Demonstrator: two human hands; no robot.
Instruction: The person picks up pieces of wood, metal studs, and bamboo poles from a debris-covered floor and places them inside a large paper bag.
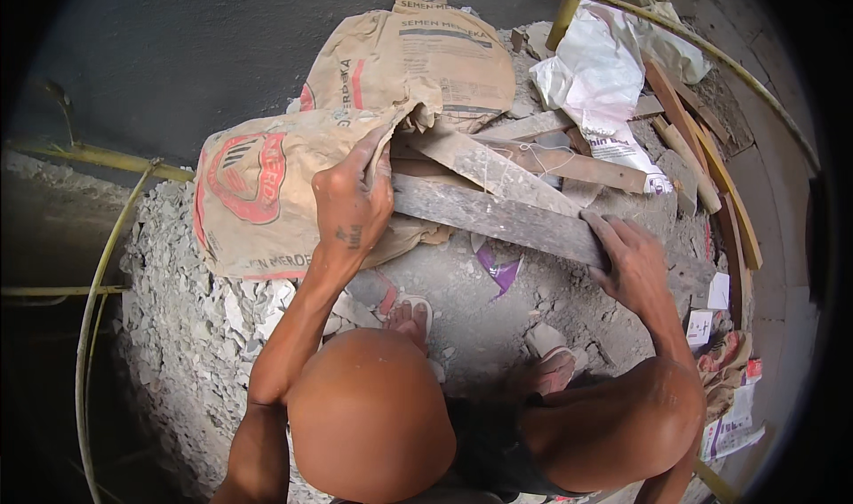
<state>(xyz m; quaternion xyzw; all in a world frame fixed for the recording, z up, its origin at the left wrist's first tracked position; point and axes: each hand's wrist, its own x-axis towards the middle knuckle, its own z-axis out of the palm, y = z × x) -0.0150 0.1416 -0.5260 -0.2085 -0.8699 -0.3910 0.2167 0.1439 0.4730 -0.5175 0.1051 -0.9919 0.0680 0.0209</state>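
Note:
A brown paper cement sack with red print lies on the rubble. My left hand pinches the edge of its open mouth and holds it up. Grey, dusty wooden boards reach into the mouth; their far ends are hidden inside. My right hand is closed round the right end of the nearest plank, which slants from the sack down to the right. Thin string lies across the boards behind it.
Another brown sack lies behind, against the dark wall. Broken rubble spreads at left. A white plastic sack and loose wood strips lie at right. Bamboo poles stand at left. A purple scrap lies near my feet.

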